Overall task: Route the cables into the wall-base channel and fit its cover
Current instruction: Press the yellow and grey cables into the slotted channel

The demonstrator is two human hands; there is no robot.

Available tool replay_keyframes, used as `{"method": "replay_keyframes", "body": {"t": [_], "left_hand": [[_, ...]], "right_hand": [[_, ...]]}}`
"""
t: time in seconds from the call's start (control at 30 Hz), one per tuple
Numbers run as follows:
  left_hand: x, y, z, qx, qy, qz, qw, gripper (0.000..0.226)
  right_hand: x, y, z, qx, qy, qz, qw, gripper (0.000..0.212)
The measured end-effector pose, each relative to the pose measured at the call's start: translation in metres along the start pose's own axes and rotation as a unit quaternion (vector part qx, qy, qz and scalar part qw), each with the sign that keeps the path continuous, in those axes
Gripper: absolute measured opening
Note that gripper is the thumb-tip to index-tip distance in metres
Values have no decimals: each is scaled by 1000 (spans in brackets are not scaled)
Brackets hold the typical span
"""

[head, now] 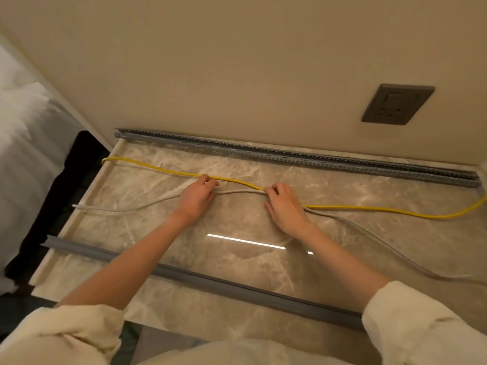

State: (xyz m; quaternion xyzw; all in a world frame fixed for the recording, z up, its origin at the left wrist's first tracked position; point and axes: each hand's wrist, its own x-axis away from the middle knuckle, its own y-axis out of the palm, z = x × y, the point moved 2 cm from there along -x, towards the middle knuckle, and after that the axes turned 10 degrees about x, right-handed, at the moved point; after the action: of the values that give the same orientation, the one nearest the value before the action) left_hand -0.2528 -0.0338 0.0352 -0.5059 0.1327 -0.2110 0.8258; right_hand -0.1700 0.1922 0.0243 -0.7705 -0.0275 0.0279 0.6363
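A yellow cable [168,168] and a whitish cable [137,205] are lying loose on the marble floor [342,233], well short of the grey slotted channel [290,155] running along the wall base. The left hand [196,197] is curling its fingers around both cables; the right hand [286,205] is pinching them too, a little apart. The grey cover strip [210,280] is lying nearer the person, under the forearms. A dark wall socket [398,104] is sitting above.
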Motion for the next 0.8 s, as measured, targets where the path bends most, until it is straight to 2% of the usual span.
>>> {"method": "replay_keyframes", "body": {"t": [0.17,0.3,0.4,0.47,0.6,0.8], "left_hand": [[12,-45,-70,11,-81,-15,997,41],[6,-77,-111,-106,-110,-135,979,54],[-1,-93,-126,-224,-137,-169,950,61],[-7,-101,-136,-264,-146,-163,939,61],[-22,-115,-151,-281,-107,-83,950,41],[-35,-120,-183,-222,-81,-12,972,44]], "right_hand": [[-24,11,-27,-28,39,30,998,37],[-46,15,-48,-39,29,30,998,36],[-66,16,-62,-36,-6,6,999,42],[-72,19,-67,-27,-35,-2,999,43],[-77,25,-72,-34,-37,41,998,24],[-85,25,-69,-29,-43,54,997,17]]}}
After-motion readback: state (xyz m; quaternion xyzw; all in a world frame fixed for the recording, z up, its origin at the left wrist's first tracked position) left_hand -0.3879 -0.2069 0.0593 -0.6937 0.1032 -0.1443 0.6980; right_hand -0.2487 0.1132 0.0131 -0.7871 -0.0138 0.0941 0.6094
